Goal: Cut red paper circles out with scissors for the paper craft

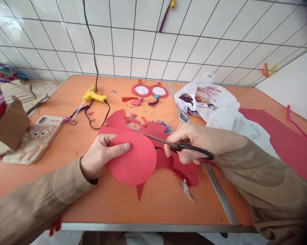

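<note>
Orange table [53, 143] under red offcuts [184, 170]; red paper disc [131, 158] lies over them, pinched at its left edge by left hand [98, 154]. Right hand [194, 141] closed through scissors [168, 144], blades at disc's upper edge. Outline looks nearly round, probably only trimming left.

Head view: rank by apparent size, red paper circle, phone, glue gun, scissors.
1. red paper circle, held in the left hand
2. phone, close behind it
3. scissors in the right hand, long but thin
4. glue gun; it lies farther from the camera, so its rank is unsure.
</note>
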Motion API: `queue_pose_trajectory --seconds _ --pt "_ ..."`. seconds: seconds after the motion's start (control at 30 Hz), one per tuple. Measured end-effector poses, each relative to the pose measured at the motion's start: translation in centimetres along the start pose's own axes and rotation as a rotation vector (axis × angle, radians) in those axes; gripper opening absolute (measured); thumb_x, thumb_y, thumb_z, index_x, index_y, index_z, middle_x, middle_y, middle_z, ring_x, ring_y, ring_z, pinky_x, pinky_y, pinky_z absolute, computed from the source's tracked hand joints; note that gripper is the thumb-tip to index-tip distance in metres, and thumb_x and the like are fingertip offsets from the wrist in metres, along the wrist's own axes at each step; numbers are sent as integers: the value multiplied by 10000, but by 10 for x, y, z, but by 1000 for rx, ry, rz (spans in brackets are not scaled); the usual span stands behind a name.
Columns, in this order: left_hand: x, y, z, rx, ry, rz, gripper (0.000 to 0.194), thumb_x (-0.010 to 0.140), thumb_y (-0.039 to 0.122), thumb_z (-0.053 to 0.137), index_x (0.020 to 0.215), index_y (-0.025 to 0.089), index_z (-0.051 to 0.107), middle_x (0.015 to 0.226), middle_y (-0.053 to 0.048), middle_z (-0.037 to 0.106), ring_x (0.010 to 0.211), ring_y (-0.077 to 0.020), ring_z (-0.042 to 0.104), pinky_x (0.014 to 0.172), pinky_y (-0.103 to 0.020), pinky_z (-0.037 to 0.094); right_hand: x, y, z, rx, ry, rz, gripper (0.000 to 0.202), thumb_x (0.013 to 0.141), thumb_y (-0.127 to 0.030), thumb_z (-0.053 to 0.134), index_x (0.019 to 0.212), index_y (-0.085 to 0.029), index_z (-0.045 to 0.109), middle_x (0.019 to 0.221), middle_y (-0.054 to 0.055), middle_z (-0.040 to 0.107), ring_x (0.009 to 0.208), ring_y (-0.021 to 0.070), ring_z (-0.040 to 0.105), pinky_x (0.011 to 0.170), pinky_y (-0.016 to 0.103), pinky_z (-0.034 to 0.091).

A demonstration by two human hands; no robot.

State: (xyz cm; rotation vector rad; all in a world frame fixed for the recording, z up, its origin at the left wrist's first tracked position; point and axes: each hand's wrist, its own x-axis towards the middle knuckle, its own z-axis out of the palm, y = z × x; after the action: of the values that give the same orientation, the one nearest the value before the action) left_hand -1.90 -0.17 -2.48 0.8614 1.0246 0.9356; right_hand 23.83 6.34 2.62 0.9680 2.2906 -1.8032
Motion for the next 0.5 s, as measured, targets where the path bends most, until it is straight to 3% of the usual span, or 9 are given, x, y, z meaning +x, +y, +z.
queue_pose_trajectory --seconds 0.5 --pt "0 -1 -1 -55 -18 -22 151 668 297 809 649 158 754 626 -49 741 510 -166 660 454 -223 501 0 0 0 -23 -3 2 506 705 -602 698 783 -106 638 537 -28 536 355 77 531 315 153 357"
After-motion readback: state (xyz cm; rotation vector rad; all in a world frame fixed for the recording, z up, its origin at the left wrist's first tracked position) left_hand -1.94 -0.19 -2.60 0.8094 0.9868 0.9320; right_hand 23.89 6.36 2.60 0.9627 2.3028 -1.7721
